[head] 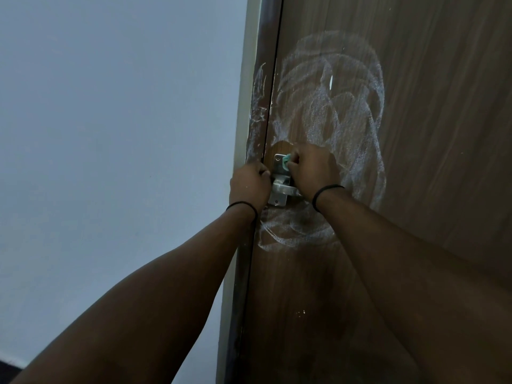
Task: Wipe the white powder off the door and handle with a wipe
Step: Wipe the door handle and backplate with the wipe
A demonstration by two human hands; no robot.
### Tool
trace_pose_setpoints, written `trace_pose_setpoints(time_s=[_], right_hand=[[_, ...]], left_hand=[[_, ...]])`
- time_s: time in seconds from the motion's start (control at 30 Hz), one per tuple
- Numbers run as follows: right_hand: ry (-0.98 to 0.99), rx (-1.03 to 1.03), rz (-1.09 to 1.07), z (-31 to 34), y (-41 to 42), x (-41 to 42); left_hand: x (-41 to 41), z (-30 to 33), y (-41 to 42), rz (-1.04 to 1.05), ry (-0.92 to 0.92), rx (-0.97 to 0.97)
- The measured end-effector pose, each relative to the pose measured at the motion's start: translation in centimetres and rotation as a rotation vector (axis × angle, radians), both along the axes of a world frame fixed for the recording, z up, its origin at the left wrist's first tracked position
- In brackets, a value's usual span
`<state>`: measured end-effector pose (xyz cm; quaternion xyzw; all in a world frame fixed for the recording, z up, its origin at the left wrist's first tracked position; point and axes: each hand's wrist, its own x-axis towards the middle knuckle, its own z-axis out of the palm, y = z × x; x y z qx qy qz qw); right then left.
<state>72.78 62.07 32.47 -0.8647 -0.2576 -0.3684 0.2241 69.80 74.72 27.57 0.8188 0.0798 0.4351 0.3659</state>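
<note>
The right hand covers most of the green wipe; only a small corner peeks out by the metal plate. The same hand hides the far end of the handle. The left hand covers the plate's left edge, and its fingertips cannot be seen. The door is cut off above, below and to the right of the plate.

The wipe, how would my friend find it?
Look at the brown door and find the silver handle near its left edge. The right hand pinches a small wad against the handle's metal plate. That is the wipe, the only green thing among the white powder.
</note>
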Motion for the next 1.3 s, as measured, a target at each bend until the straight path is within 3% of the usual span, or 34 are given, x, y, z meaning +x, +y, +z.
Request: trace_pose_setpoints(time_s=[0.13, 0.4, 0.57, 0.7, 0.9, 1.07, 1.3], right_hand=[[0.089, -0.178, -0.017, 0.5, 0.2, -0.1], [0.040, -0.176, 0.100, -0.2, 0.7, -0.4], [0.146, -0.314, 0.063, 1.1, 1.2, -0.5], [0.369, -0.338, 0.159, 3.0, 0.7, -0.8], [0.157, -0.189, 0.090, 0.2, 0.9, -0.7], [0.315, -0.291, 0.124, 2.8, 0.7, -0.8], [0.273, -0.309, 0.099, 2.3, 0.7, -1.1]], left_hand=[[-0.3, 0.1, 0.0, -0.015, -0.018, -0.034], [-0.5, -0.1, 0.3, 0.012, -0.001, -0.039], [-1.0, -0.1, 0.2, -0.069, -0.015, 0.005], [-1.0, -0.3, 0.2, -0.165, -0.032, 0.026], [-1.0, -0.2, 0.5, -0.189, 0.018, -0.120], [-1.8, -0.1, 0.8, -0.234, 0.010, -0.110], [-2.2, 0.1, 0.4, -0.224, 0.002, -0.116]])
